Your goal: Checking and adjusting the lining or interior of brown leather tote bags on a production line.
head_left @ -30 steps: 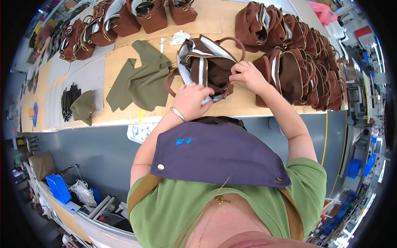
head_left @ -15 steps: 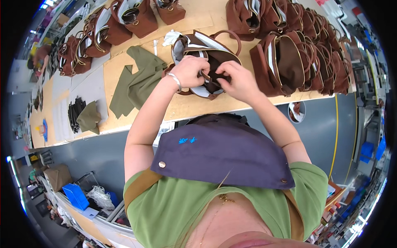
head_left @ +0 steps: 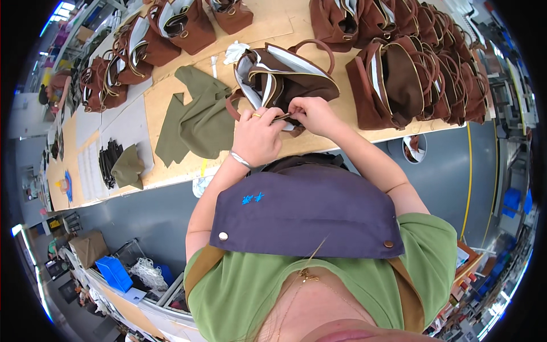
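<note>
A brown handbag (head_left: 310, 85) stands on the table in front of me, its mouth wide with a dark lining, pale inner panels and yellowish zip edging. My left hand (head_left: 256, 137) is closed on the near edge of its opening, thumb and fingers pressed together. Right beside it, my right hand (head_left: 313, 115) pinches the same near edge; a short dark strip shows between the two hands. The fingertips partly cover what exactly they grip. One bag handle arches up at the far right, and another pokes out left of my left hand.
Olive-green cloth (head_left: 199, 119) lies left of the bag, with a crumpled white piece (head_left: 236, 52) behind it. Dark strips (head_left: 108, 162) lie farther left. Rows of finished-looking brown bags (head_left: 387, 85) crowd the right; more bags (head_left: 188, 31) stand at far left. A white bin (head_left: 414, 149) sits below the table edge.
Both hands have come out of the bag's interior toward me and now grip its near edge. The bag's inside shows more openly.
</note>
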The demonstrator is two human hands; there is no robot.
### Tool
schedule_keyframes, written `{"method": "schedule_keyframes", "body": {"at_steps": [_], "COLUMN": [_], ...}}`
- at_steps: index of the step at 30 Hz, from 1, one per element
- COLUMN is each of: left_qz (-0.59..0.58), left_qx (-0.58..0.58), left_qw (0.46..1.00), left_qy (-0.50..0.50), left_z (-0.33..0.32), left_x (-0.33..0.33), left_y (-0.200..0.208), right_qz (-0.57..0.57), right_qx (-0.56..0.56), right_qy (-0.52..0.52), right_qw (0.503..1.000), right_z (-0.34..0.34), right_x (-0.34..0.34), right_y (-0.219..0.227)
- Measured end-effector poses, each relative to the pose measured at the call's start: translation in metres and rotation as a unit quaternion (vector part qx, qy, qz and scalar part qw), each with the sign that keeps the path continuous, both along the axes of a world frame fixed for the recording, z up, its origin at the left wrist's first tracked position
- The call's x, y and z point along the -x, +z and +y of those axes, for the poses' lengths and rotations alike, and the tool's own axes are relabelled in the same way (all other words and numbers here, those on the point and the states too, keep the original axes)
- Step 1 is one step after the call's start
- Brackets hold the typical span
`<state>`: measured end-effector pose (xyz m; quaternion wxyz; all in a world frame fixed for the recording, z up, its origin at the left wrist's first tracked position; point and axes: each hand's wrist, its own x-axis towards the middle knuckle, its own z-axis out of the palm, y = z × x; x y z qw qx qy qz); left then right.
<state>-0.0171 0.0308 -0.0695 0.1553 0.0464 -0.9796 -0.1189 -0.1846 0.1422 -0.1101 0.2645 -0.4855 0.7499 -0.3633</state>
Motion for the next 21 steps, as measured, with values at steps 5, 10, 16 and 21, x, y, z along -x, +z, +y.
{"method": "schedule_keyframes", "body": {"at_steps": [5,10,16,21], "left_qz": [0.01,0.028,-0.037,-0.018], "left_qx": [0.078,0.032,-0.035,-0.041], "left_qw": [0.99,0.996,0.998,0.999], "left_qy": [0.119,0.072,0.028,0.015], "left_z": [0.012,-0.017,-0.033,-0.039], "left_x": [0.007,0.019,0.018,0.013], "left_y": [-0.045,0.05,0.086,0.081], "right_qz": [0.063,-0.015,0.018,0.036], "right_qx": [-0.024,-0.018,-0.022,-0.016], "right_qy": [0.051,0.13,0.199,0.215], "right_qw": [0.996,0.991,0.98,0.976], "right_z": [-0.003,-0.007,-0.014,-0.016], "right_x": [0.01,0.033,0.032,0.031], "right_y": [-0.008,0.081,0.119,0.12]}}
